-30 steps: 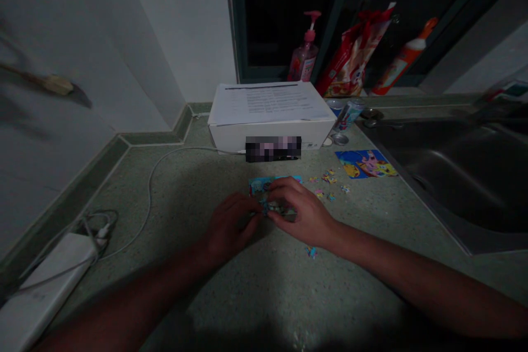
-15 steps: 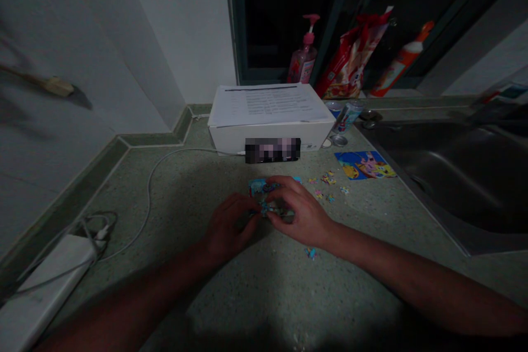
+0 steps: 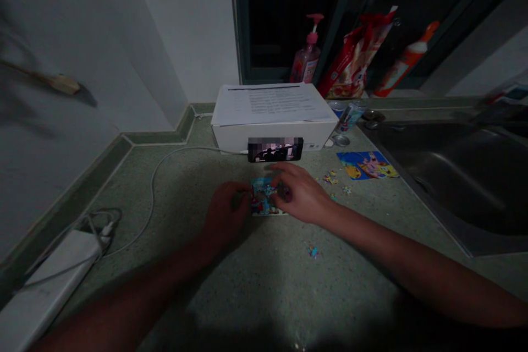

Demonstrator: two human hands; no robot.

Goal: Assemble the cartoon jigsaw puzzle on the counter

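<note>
A partly covered jigsaw puzzle (image 3: 260, 207) with blue and red print lies flat on the counter between my hands. My left hand (image 3: 226, 210) is at its left edge, thumb and fingers curled in and gripping that side. From the right, my right hand (image 3: 304, 193) reaches over the puzzle, its thumb and a finger closed on a small puzzle piece (image 3: 270, 189) above the middle. Its other fingers arch over the right part and hide some of it. A few loose puzzle pieces (image 3: 313, 252) lie nearer me, and several more pieces (image 3: 330, 177) lie beyond my right hand.
A phone (image 3: 275, 150) on a cable leans against a white box (image 3: 272, 131) topped with printed paper. At right are a cartoon picture card (image 3: 368, 165), a clear cup (image 3: 351, 116) and a metal sink (image 3: 462, 176). A power strip (image 3: 61, 264) lies at left.
Both hands have moved slightly away from me, from in front of the puzzle onto it. The small piece they held together is now over the puzzle, which shows more between them.
</note>
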